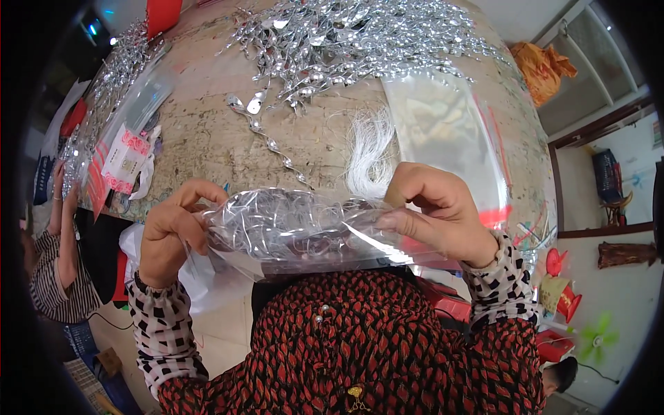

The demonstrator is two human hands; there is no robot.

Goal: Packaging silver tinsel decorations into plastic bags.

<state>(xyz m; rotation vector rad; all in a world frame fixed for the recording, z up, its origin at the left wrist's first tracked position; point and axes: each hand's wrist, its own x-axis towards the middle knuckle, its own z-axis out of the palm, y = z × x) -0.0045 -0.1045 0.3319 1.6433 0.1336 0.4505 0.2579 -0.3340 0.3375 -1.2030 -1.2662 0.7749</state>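
Two hands, one bag. Left hand (166,235) pinches the left end of a clear plastic bag (287,225) between thumb and fingers; right hand (439,218) grips the right end, thumb on top. Bag hangs crosswise at the near edge of the table (197,135), in front of the patterned shirt (346,325).

On handling: film looks thin and slippery, so an even pull from both ends should serve better than a hard tug from one. Keep the pinch on the plastic alone, so no contents get nipped. Best kept level, and clear of the loose white threads (370,155) and the single silver twist (273,145) beyond, which could snag.

Hard to make out: glare streaks the film; contents are probably silver curls, though reflections may mislead. Cannot tell which end is the mouth, or whether it is sealed. Left fingertips partly lost behind the plastic. The stack of flat bags (439,121) is partly covered by the right hand. Far pile of silver twists (346,45) runs out of frame.
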